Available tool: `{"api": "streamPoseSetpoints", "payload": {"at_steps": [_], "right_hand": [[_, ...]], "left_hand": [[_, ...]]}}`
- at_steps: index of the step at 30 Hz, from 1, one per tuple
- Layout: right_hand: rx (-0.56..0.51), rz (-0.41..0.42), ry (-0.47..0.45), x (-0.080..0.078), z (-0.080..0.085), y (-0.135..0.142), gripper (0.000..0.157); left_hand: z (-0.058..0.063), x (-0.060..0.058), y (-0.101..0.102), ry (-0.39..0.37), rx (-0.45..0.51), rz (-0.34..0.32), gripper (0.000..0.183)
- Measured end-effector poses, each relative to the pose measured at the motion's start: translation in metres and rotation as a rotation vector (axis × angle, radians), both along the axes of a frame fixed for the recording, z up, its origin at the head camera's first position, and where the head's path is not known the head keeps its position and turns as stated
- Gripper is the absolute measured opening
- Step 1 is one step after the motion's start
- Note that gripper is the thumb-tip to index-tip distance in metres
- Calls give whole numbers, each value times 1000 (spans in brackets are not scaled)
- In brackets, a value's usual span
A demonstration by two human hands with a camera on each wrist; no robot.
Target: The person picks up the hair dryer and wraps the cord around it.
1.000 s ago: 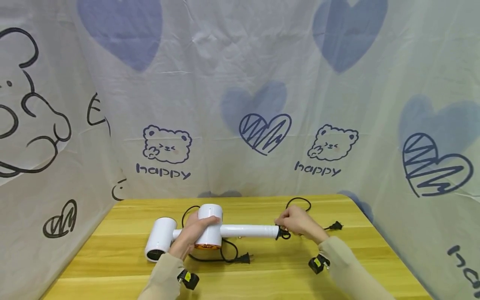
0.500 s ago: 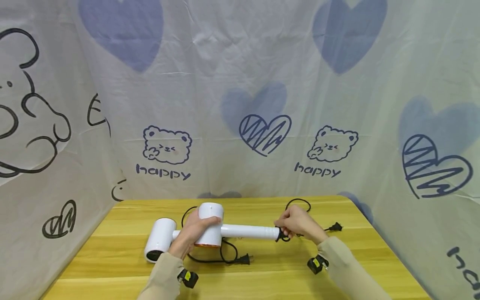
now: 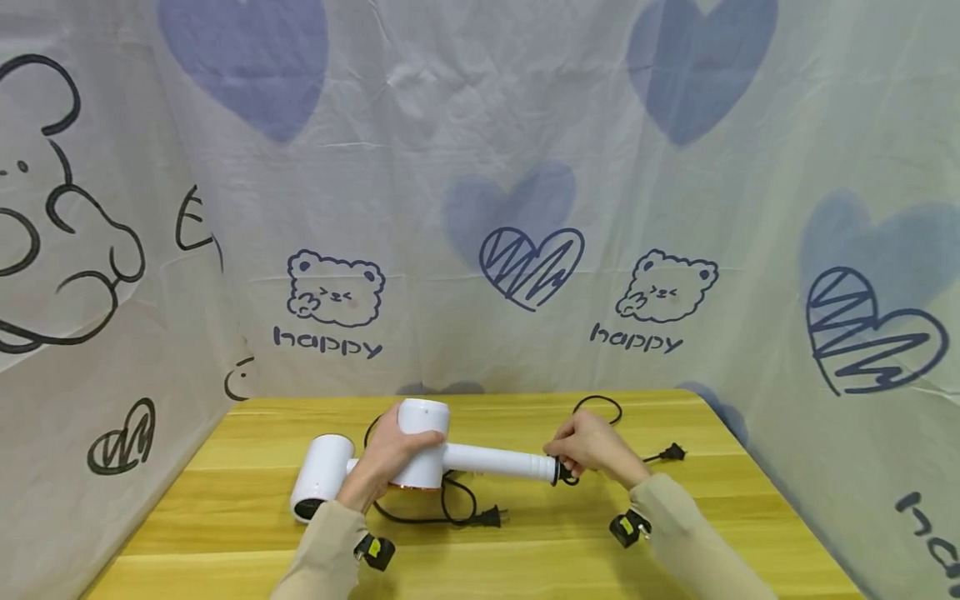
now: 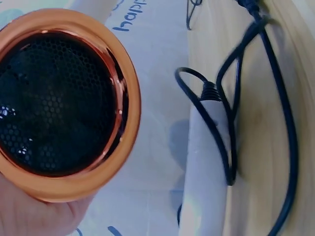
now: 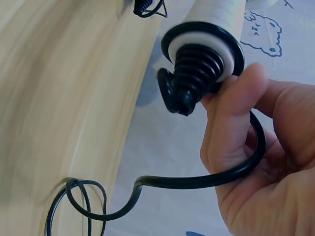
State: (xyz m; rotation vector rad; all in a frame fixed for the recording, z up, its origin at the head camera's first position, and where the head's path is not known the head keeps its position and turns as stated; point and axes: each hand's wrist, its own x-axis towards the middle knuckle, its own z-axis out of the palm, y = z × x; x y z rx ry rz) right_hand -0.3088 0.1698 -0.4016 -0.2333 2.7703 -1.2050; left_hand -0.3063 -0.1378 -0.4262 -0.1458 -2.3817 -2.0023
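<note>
My left hand (image 3: 386,454) grips a white hair dryer (image 3: 495,461) round its barrel, thumb across the front. The dryer's copper-rimmed mesh end (image 4: 54,103) fills the left of the left wrist view. Its handle slants down to the right. At the handle's end my right hand (image 3: 596,442) pinches the black cord (image 5: 192,182) in curled fingers, close by the ribbed cord sleeve (image 5: 198,66). Cord is looped round the handle's tip. A second white hair dryer (image 3: 321,477) lies on the table at the left, partly hidden behind my left hand and wrist.
The second dryer's cord ends in a black plug (image 3: 487,517) in front of the held dryer. Another plug (image 3: 673,452) and a cord loop lie at the right of the wooden table (image 3: 480,567). A printed cloth (image 3: 480,125) hangs behind and at both sides.
My left hand has raised the dryer's barrel slightly, so the handle now slopes down to the right. My right hand has shifted a little left, at the cord by the handle's end.
</note>
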Motion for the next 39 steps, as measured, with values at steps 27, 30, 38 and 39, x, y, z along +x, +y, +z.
{"api": "streamPoseSetpoints", "payload": {"at_steps": [27,30,38,39], "right_hand": [[92,-139,728,6,-31,-15,12],[86,-145,734,9,-36,-12,13],[41,-132,792,13,-40,-5,19],[29,-132,798,14,-41,-4,20]], "left_hand": [[-30,5,27,-159,237,239,72],[-29,6,29,-165,239,228,74],[-22,5,33,-171,258,233,81],[-22,5,33,-171,264,241,81]]}}
